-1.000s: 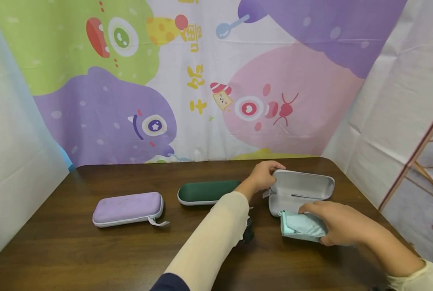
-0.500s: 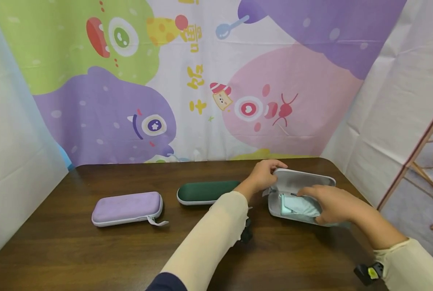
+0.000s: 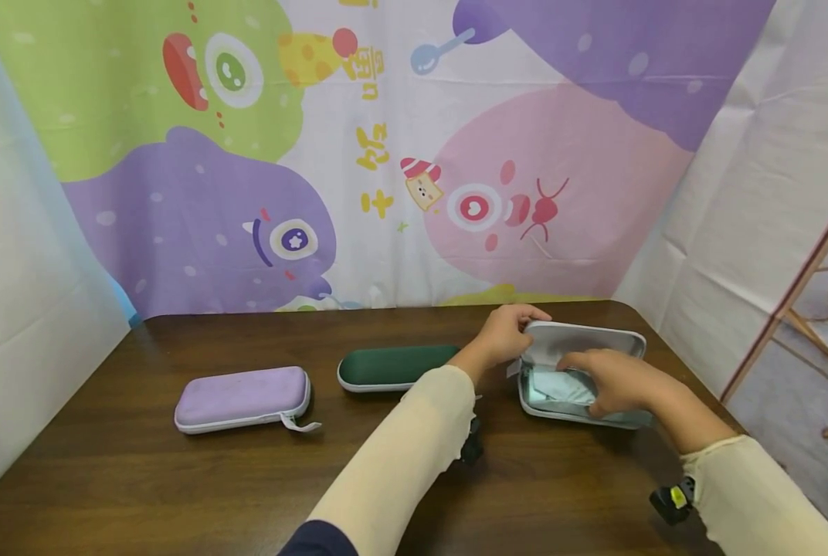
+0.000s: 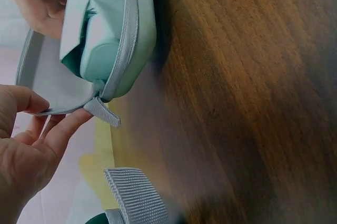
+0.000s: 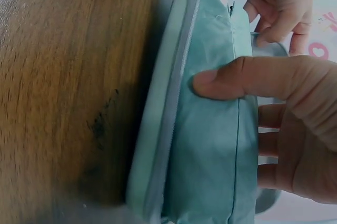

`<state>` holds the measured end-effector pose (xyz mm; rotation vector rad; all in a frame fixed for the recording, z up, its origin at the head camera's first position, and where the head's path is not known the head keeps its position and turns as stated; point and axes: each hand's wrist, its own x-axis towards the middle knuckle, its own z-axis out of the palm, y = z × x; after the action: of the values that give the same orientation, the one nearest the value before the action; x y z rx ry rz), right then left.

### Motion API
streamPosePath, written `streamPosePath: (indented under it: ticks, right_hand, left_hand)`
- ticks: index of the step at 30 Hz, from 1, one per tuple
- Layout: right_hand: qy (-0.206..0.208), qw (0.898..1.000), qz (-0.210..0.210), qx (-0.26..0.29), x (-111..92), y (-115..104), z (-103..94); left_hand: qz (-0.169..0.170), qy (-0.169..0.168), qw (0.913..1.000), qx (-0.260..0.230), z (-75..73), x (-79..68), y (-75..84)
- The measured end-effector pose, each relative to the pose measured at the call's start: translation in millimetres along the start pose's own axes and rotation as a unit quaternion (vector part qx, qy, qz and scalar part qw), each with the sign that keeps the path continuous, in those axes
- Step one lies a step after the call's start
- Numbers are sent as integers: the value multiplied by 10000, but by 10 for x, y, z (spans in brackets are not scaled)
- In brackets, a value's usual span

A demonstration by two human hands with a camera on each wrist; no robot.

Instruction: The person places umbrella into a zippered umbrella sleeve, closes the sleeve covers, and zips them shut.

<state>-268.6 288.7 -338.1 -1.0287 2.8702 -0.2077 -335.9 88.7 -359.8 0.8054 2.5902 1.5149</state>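
A zip case (image 3: 588, 337), mint-green outside and grey inside, stands with its lid raised at the right of the table. My left hand (image 3: 506, 337) pinches the lid's rim at its left end, thumb inside and fingers outside in the left wrist view. My right hand (image 3: 619, 380) grips a folded mint-green fabric bundle (image 5: 210, 150), thumb on its near side and fingers behind. The bundle lies lengthwise within the case's lower half, its top rising above the zip edge (image 5: 176, 92). A grey pull tab (image 4: 102, 112) hangs at the case's end.
On the brown wooden table (image 3: 247, 494), a closed purple zip case (image 3: 243, 399) lies at the left. A dark green case (image 3: 393, 367) lies in the middle, partly behind my left forearm. A cartoon-print curtain (image 3: 386, 255) hangs behind the table.
My right hand has carried the mint-green bundle from in front of the case back and down into its lower half, shifting slightly left. The left hand has stayed at the lid.
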Motion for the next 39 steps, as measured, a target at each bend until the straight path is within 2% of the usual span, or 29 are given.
streamPosePath:
  ticks: [11, 23, 31, 39]
  right_hand:
    - [-162, 9994, 30, 299, 100, -1, 64]
    - [-207, 9994, 128, 258, -6, 4, -69]
    - [-50, 9999, -84, -64, 28, -36, -20]
    - [208, 9987, 283, -361, -22, -42, 71]
  left_hand:
    - [-96, 85, 9999, -64, 23, 19, -68]
    - [-396, -378, 9982, -256, -56, 6, -38]
    - [-435, -388, 9975, -401, -68, 6, -60]
    - [-405, -423, 9964, -613, -77, -15, -52]
